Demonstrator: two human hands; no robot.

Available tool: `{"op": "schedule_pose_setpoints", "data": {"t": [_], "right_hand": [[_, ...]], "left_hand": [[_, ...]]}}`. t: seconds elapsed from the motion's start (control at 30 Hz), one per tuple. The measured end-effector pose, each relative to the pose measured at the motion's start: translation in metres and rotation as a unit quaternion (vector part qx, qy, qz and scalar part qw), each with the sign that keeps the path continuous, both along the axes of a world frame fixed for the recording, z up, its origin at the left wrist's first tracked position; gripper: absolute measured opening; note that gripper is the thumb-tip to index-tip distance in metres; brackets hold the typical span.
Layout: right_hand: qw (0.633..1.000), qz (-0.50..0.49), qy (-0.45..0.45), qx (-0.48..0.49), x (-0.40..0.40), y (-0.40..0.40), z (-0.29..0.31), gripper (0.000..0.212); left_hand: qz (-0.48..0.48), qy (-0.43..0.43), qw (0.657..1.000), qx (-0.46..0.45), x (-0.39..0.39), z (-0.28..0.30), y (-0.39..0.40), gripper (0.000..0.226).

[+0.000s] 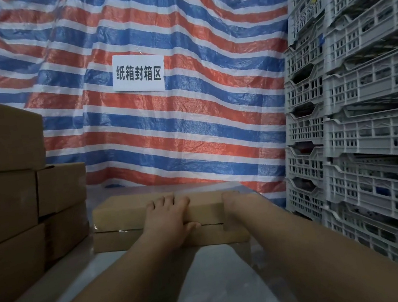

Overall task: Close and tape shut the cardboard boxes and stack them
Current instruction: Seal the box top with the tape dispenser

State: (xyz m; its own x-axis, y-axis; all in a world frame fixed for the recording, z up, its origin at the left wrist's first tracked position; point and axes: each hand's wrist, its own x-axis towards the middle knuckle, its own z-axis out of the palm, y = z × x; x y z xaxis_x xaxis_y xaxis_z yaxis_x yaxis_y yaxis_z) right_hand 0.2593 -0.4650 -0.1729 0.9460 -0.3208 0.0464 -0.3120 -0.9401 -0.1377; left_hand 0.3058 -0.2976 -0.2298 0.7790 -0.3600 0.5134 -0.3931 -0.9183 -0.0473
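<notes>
While flat brown cardboard box (123,210) sits atop second box (119,243) on grey counter (208,286), left hand (167,215) lies flat, fingers straight, steadying lid. Right hand (231,203) at right end; grip hidden. Likely aligning stack.

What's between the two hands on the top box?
Head view: only bare cardboard of the top box between left hand and right hand, which sits at the box's right end.
</notes>
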Motion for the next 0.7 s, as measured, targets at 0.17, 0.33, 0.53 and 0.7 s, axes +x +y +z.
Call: {"op": "schedule_pose_setpoints", "data": {"t": [0.17, 0.33, 0.53, 0.7], "right_hand": [[1.0, 0.011, -0.024, 0.004, 0.006, -0.002, -0.006, 0.066], [0.998, 0.031, -0.039, -0.025, 0.011, -0.001, -0.012, 0.062], [0.997, 0.038, -0.049, -0.037, 0.016, 0.001, -0.012, 0.055], [0.997, 0.047, 0.002, -0.057, 0.011, 0.008, -0.004, 0.08]], "left_hand": [[0.006, -0.014, 1.0, 0.012, 0.004, 0.001, 0.002, 0.066], [-0.006, -0.005, 1.0, 0.004, 0.01, 0.0, 0.005, 0.065], [-0.008, -0.013, 1.0, 0.002, 0.014, -0.002, 0.011, 0.065], [0.004, -0.015, 1.0, 0.01, 0.012, 0.0, 0.018, 0.066]]}}
